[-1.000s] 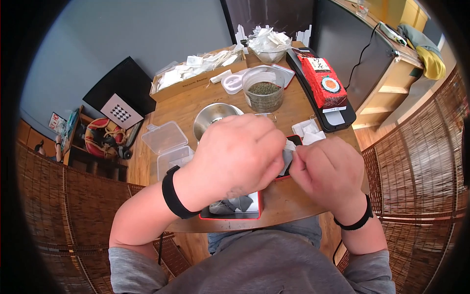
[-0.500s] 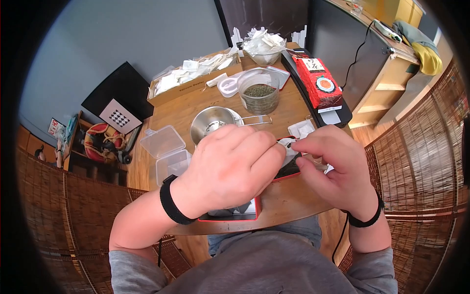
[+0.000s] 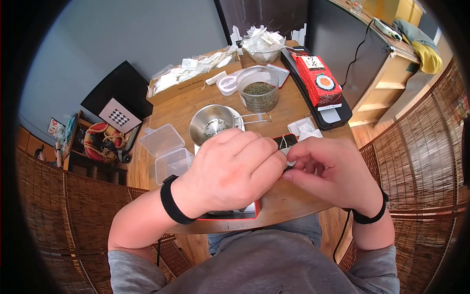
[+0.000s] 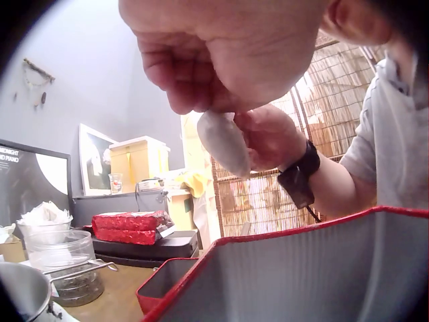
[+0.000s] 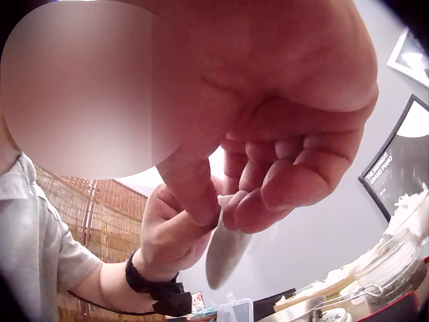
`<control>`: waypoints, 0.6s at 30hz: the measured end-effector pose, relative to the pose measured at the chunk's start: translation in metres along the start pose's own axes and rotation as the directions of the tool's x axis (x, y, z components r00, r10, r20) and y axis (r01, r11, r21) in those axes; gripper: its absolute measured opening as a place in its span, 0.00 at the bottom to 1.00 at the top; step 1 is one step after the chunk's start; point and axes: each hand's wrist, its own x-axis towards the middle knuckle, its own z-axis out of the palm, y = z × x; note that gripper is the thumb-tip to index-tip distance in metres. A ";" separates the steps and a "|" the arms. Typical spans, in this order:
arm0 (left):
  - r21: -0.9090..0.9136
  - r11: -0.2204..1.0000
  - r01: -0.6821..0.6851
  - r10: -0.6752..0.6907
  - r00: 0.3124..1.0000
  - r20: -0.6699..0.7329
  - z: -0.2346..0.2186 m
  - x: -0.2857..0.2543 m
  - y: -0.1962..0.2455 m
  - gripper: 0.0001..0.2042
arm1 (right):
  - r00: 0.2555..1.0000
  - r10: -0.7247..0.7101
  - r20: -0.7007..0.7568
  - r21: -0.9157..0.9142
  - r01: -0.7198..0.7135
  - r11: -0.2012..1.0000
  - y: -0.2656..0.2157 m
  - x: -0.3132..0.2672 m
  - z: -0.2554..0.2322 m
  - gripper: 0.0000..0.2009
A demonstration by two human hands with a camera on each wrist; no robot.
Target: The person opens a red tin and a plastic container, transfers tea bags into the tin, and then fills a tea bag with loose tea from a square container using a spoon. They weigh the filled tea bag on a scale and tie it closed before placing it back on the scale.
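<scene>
A filled pale tea bag [image 4: 224,144] hangs between my two hands, its rounded end pointing down. My left hand [image 3: 240,171] pinches its top, fingers curled. From the other side my right hand [image 3: 338,171] pinches the bag's upper edge between thumb and forefinger, as the right wrist view shows. A thin string loop [image 3: 284,141] stands up beside the left fingertips. Below the hands are two red-rimmed boxes: the nearer one [image 3: 257,209] is mostly hidden by my left hand, the farther one [image 4: 151,295] lies under the fingertips.
A steel pot [image 3: 200,126] with dark bits inside stands behind my left hand. Beyond it are a clear tub [image 3: 259,103] of dried leaves, a carton [image 3: 196,84] and bowl [image 3: 264,56] of white bags, and a red packet [image 3: 320,90] on a black machine [image 3: 340,117]. A plastic case [image 3: 164,139] lies left.
My right hand opened away from the bag, then came back left to pinch it beside my left fingers. My left hand stays nearly in place, and the string loop has come into view.
</scene>
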 end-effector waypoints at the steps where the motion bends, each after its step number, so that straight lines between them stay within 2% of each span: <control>1: 0.000 1.000 0.000 0.000 1.000 0.000 0.000 0.000 0.000 0.14 | 1.000 0.001 0.003 -0.023 -0.001 1.000 0.002 0.000 0.000 0.08; 3: -0.005 1.000 0.005 -0.005 1.000 -0.011 0.000 -0.001 0.000 0.14 | 1.000 0.002 0.005 -0.045 -0.002 0.999 0.005 -0.001 0.003 0.08; 5: -0.009 1.000 0.007 -0.007 1.000 -0.005 -0.001 -0.001 0.001 0.14 | 0.997 -0.072 -0.033 -0.113 0.068 0.991 0.008 -0.003 0.006 0.08; 7: -0.016 1.000 0.010 -0.010 1.000 0.001 0.001 -0.002 0.001 0.14 | 1.000 -0.027 -0.010 -0.063 0.027 0.998 0.004 -0.002 0.006 0.08; 9: -0.038 0.999 0.013 -0.015 0.998 -0.055 0.002 -0.001 0.001 0.15 | 1.000 0.013 0.012 -0.017 -0.013 1.000 0.002 -0.002 0.004 0.08; 11: -0.038 0.999 0.018 -0.019 0.999 -0.046 0.003 -0.005 -0.002 0.14 | 0.998 -0.056 0.007 -0.260 0.056 0.964 0.003 -0.003 0.003 0.08; 14: -0.058 0.998 0.035 -0.037 0.999 -0.033 0.004 -0.007 -0.003 0.14 | 0.995 -0.101 0.010 -0.309 0.099 0.946 0.002 -0.002 0.002 0.08; 18: -0.116 0.993 0.036 -0.040 0.999 -0.031 0.010 -0.007 -0.004 0.13 | 0.991 -0.135 -0.005 -0.192 0.132 0.973 0.006 0.000 0.006 0.05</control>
